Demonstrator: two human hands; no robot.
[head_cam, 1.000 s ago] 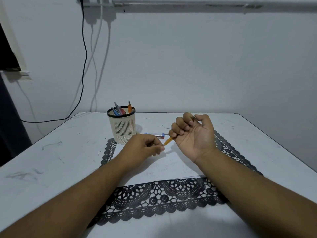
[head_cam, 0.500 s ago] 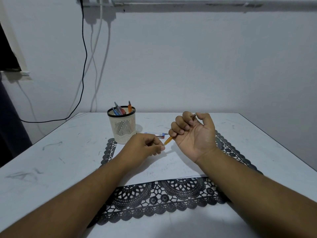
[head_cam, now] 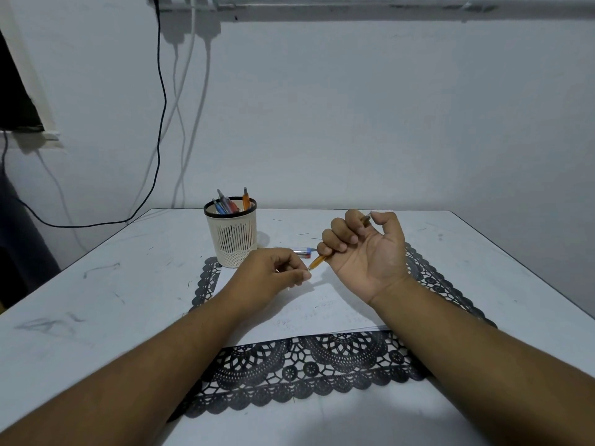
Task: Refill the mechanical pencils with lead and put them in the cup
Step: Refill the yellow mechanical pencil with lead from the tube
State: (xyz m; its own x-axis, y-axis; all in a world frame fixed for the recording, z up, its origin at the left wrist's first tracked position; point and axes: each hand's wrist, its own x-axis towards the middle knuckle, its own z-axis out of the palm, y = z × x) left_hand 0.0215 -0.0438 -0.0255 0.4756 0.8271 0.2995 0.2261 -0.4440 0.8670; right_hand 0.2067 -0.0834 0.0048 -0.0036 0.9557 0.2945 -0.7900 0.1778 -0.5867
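Orange pencil: the orange mechanical pencil (head_cam: 318, 261) lies across my right hand (head_cam: 363, 252), whose grip is curled closed around it, tip pointing left.
Left grip: my left hand (head_cam: 273, 275) pinches something thin at that tip; I cannot tell whether it is lead.
Lead tube: the lead case (head_cam: 302, 251) lies on the worktop (head_cam: 96, 300) just behind.
Done: cup (head_cam: 232, 236) already holds several pencils.
Left: I judge this one unfinished.
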